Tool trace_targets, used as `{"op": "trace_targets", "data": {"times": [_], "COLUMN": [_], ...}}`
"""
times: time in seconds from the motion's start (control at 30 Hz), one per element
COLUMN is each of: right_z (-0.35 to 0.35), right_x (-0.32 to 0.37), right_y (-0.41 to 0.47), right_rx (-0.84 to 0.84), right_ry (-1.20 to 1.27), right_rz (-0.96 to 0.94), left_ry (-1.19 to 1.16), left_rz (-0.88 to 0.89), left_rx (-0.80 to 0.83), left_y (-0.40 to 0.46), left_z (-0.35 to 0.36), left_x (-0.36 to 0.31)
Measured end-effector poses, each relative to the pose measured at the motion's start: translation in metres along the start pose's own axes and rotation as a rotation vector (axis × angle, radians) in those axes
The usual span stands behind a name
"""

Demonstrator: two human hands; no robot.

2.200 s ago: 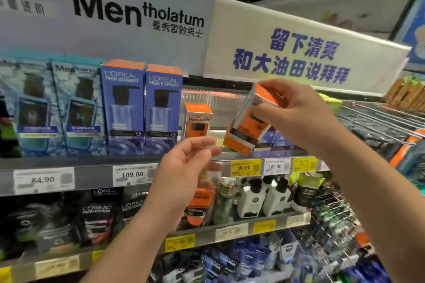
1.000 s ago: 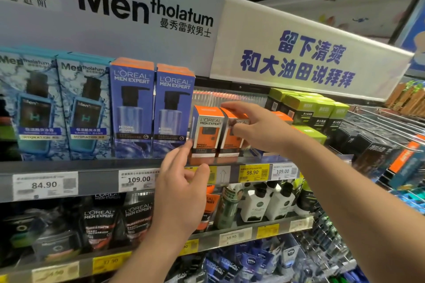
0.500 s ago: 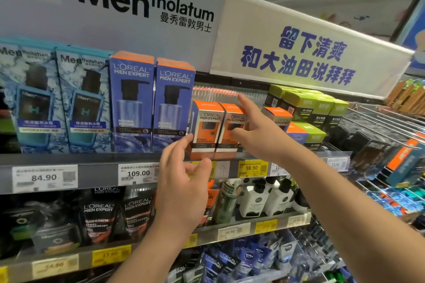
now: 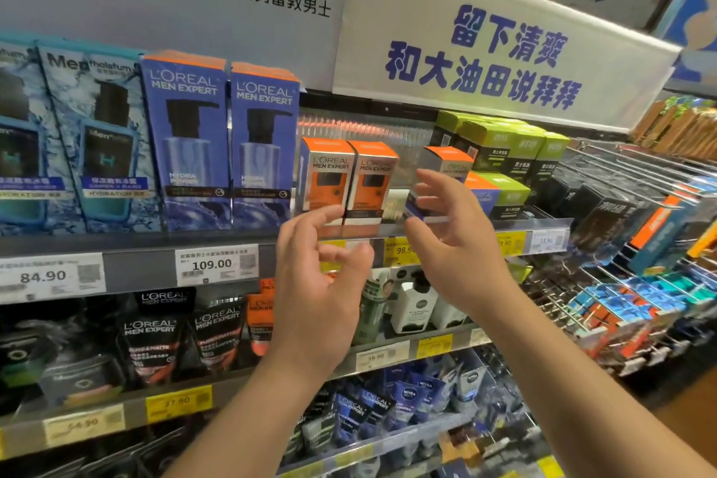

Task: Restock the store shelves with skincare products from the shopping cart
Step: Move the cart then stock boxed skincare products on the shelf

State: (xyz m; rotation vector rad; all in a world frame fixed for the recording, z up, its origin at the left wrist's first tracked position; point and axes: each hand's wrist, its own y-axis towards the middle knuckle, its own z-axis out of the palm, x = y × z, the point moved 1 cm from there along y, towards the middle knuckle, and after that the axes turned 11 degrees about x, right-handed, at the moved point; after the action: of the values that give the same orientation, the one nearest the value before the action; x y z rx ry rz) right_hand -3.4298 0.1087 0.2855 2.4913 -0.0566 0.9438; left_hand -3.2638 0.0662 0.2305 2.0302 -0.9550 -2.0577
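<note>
Two orange boxes [image 4: 347, 178] stand at the shelf's [image 4: 147, 241] front edge; both hands, left [image 4: 322, 283] and right [image 4: 452, 241], hover loosely spread, holding nothing. Cart unseen.

Two small boxes [image 4: 349, 182] at the centre are coloured orange with white bases and black lettering. At nine o'clock of them, two tall boxes [image 4: 221, 144] are printed deep blue under orange tops, with black pump images. Further toward nine o'clock, pale blue water-splash patterned cartons [image 4: 97, 136] are seen. At three o'clock, lime-green-topped black boxes [image 4: 520, 151] are shown.
</note>
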Motion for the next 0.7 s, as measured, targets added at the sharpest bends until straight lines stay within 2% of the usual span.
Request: {"op": "trace_targets", "data": {"times": [0.2,0.7], "right_z": [-0.014,-0.098], "right_x": [-0.033,-0.127], "right_y": [-0.051,-0.253], "right_rx": [-0.077,-0.331], "right_ry": [0.014,-0.016], "right_rz": [0.052,0.473], "left_ry": [-0.044,-0.259], "left_rz": [0.048,-0.066], "left_rx": [0.113,0.717], "left_y": [-0.009,-0.086], "left_z": [0.037,0.216], "left_x": [-0.003,0.000]}}
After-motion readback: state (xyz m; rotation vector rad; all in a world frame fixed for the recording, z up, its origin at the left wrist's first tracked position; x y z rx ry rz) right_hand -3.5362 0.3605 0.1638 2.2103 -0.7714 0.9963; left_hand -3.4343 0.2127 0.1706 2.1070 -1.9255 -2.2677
